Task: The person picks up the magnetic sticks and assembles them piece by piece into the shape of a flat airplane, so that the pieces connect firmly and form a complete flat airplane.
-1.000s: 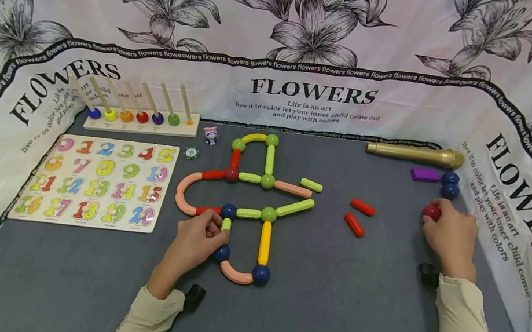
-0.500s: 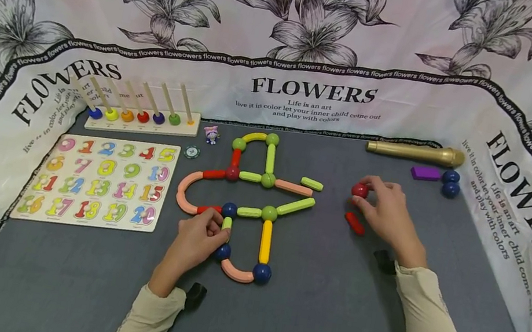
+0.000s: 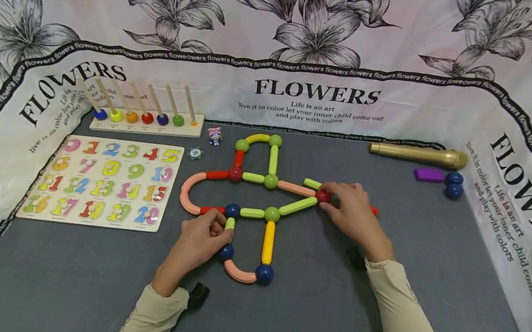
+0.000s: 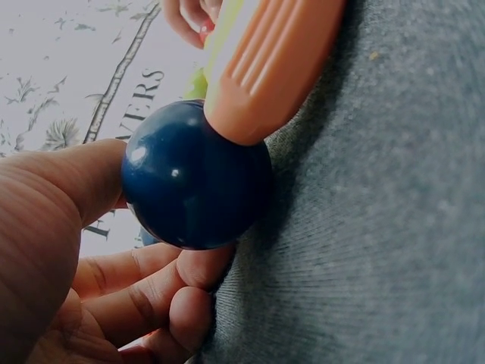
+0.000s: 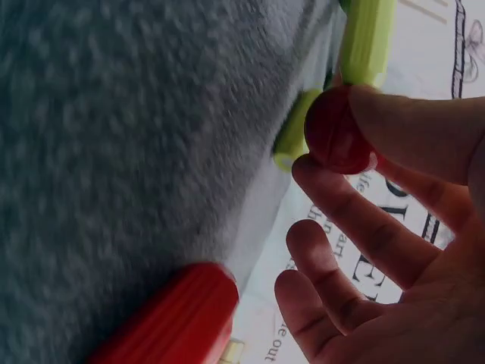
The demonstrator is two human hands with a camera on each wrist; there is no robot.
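A figure of toy sticks and balls lies flat on the grey cloth. My right hand point(image 3: 355, 216) pinches a red ball point(image 3: 323, 196) between thumb and fingertips, right where a straight pink stick point(image 3: 296, 189) and a slanted green stick point(image 3: 298, 205) end. In the right wrist view that red ball point(image 5: 333, 133) meets the tip of a green stick point(image 5: 367, 38). My left hand point(image 3: 200, 240) pinches a short green stick point(image 3: 231, 223) between two blue balls, partly covering it. The lower blue ball point(image 4: 193, 178) touches a curved pink stick point(image 4: 273, 68) in the left wrist view.
A loose green stick point(image 3: 312, 184) lies by the red ball; loose red sticks point(image 5: 178, 318) lie under the right hand. At left are a number board point(image 3: 102, 182) and a peg stand point(image 3: 146, 125). Far right hold a gold microphone point(image 3: 418, 153), purple block point(image 3: 428, 175) and blue balls point(image 3: 453, 191).
My right hand has carried the red ball leftward from beside the blue balls to the ends of the pink and green sticks. The left hand keeps its place on the short green stick.
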